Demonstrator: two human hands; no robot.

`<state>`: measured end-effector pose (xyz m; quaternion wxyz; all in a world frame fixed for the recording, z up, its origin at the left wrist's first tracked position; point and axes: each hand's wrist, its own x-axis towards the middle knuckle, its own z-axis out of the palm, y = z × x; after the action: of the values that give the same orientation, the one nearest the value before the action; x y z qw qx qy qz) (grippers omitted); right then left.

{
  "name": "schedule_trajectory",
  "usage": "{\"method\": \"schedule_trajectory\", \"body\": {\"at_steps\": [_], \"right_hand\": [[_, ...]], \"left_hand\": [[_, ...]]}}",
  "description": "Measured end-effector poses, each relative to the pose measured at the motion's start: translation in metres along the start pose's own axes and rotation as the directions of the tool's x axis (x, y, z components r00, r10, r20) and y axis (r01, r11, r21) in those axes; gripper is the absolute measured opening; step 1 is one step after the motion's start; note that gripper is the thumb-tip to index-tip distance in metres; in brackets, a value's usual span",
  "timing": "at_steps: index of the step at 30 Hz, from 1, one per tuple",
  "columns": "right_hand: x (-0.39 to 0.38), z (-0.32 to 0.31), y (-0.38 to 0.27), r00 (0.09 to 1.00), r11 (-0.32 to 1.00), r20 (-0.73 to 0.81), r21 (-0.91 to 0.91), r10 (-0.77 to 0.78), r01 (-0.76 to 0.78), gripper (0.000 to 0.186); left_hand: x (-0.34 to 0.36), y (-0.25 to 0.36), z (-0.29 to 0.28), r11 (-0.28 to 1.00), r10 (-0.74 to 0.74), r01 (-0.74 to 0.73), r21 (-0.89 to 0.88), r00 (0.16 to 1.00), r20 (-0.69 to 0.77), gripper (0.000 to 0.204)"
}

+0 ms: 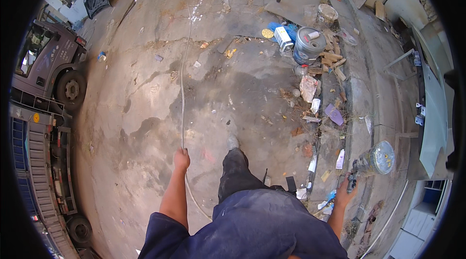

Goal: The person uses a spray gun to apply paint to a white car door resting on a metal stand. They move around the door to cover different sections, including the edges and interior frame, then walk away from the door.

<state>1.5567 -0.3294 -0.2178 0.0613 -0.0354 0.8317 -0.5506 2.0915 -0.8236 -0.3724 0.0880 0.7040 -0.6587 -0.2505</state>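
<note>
My left hand (181, 160) is closed round a pale thin hose (183, 108), which runs far ahead over the ground and loops back under my body. Low on the right, my right hand (345, 191) is wrapped round the grip of what looks like a metal spray gun (353, 181). A paint-smeared container with a clear round top (383, 157) sits at its far end and looks joined to it. My fingers partly hide the gun. Whether the hose reaches the gun is hidden by my body.
A purple truck (48, 60) stands at the left. Along the right lie a grey lidded bucket (309, 45), wood scraps (335, 60), a white box (283, 38) and litter. A pale panel (433, 118) on a stand is at the far right. Another white hose (388, 220) lies below it.
</note>
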Motion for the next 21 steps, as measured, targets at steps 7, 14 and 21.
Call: {"method": "schedule_trajectory", "body": {"at_steps": [7,14,21], "right_hand": [[0.074,0.179,-0.071,0.992,0.982,0.071,-0.151,-0.103,0.113,0.022],[0.148,0.347,-0.127,0.947,0.9,0.135,-0.296,-0.292,0.319,0.044],[0.226,0.565,-0.239,0.761,0.699,0.297,-0.303,-0.577,0.648,0.035]], "left_hand": [[0.061,-0.046,0.04,0.953,-0.262,0.205,0.221,0.927,0.269,0.038],[0.171,-0.001,0.034,0.897,-0.433,0.357,0.261,0.826,0.361,0.036],[0.346,0.107,-0.008,0.748,-0.341,0.592,-0.298,0.73,0.593,0.028]]}}
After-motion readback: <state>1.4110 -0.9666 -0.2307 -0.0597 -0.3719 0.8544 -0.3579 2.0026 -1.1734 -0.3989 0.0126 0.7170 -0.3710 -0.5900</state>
